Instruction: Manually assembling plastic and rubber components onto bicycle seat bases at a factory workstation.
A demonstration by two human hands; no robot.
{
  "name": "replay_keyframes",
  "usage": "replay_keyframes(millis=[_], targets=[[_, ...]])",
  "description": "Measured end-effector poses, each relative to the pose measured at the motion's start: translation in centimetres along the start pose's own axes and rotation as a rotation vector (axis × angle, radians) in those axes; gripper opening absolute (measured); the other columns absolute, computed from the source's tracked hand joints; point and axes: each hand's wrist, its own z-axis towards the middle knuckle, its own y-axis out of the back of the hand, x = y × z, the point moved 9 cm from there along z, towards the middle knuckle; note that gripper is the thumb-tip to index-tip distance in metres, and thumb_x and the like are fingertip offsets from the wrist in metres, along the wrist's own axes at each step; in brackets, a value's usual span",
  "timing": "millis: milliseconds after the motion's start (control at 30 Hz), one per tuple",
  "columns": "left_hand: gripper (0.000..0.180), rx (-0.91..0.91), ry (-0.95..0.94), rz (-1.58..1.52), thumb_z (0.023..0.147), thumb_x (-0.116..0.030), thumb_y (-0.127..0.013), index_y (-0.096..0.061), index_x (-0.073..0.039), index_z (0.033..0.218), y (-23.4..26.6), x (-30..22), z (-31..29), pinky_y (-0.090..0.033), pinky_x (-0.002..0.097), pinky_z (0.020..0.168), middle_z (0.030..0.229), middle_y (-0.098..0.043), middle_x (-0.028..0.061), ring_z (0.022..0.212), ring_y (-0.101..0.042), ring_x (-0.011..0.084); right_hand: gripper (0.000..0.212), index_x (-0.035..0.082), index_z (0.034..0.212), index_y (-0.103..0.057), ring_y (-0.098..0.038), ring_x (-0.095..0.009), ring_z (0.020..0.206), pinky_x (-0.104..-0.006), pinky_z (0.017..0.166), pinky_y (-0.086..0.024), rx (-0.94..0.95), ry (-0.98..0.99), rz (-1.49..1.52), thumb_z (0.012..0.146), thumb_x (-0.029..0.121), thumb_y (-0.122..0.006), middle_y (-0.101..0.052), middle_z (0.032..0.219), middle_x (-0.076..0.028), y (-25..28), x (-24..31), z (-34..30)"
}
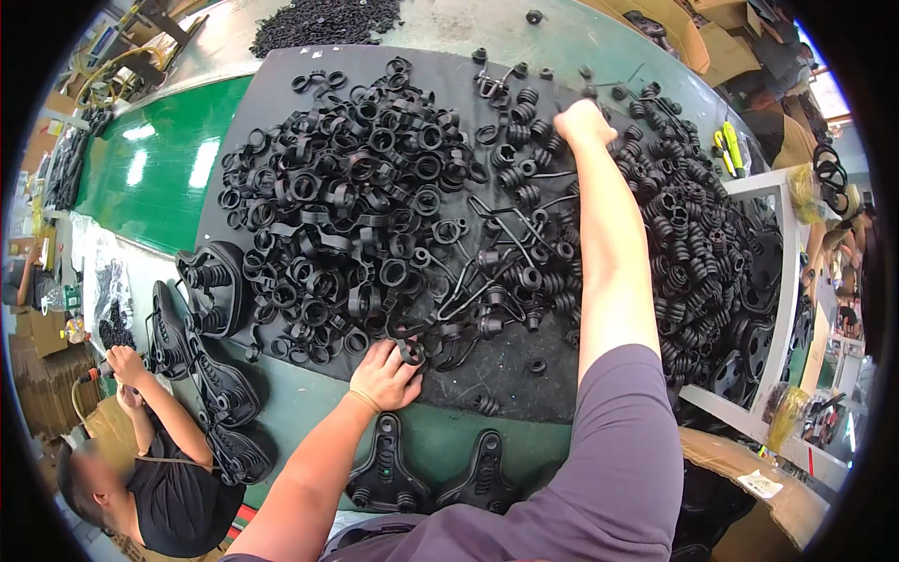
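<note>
Near the front edge of the dark mat (pixel 529 398), my left hand (pixel 384 377) has its fingers curled at a black double-ring part (pixel 410 352). It is beside a large heap of similar black rings (pixel 351 187). My right arm stretches far across the mat. At its end my right hand (pixel 584 125) is closed among black ribbed sleeves (pixel 526 110) and thin wire ends; its fingertips are hidden, so what it grips cannot be told. Between my arms lie bent black metal rods (pixel 501 225) with small sleeves on them.
Ribbed sleeves (pixel 688 225) pile up right of my arm, beside a white frame (pixel 785 281). Yellow-green cutters (pixel 730 148) lie beyond. Black plate-like parts (pixel 389 468) line the front edge, others (pixel 220 384) the left. At lower left a co-worker (pixel 178 468) holds a tool.
</note>
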Motion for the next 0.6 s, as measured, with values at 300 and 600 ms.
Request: replay_keyframes(millis=[300, 600], targets=[[0.046, -0.003, 0.017, 0.006, 0.074, -0.025, -0.082, -0.070, -0.013, 0.116, -0.6, -0.1, 0.3, -0.052, 0.0537, 0.102, 0.140, -0.062, 0.0149, 0.119, -0.059, 0.0408, 0.006, 0.006, 0.081, -0.065, -0.070, -0.040, 0.084, -0.0481, 0.076, -0.054, -0.042, 0.664, 0.324, 0.076, 0.004, -0.064, -0.070, 0.082, -0.020, 7.4, -1.2, -13.7], [0.052, 0.013, 0.049, 0.061, 0.073, -0.027, -0.084, -0.068, -0.016, 0.121, -1.5, 0.6, -1.0, -0.051, 0.0592, 0.099, 0.140, -0.055, 0.0165, 0.119, -0.056, 0.0475, 0.023, 0.001, 0.111, -0.078, -0.075, -0.016, 0.097, -0.0324, 0.091, -0.060, 0.755, 0.916, 0.520, 0.094, 0.017, -0.082, -0.080, 0.105, -0.007, 13.9, -5.5, -20.4]])
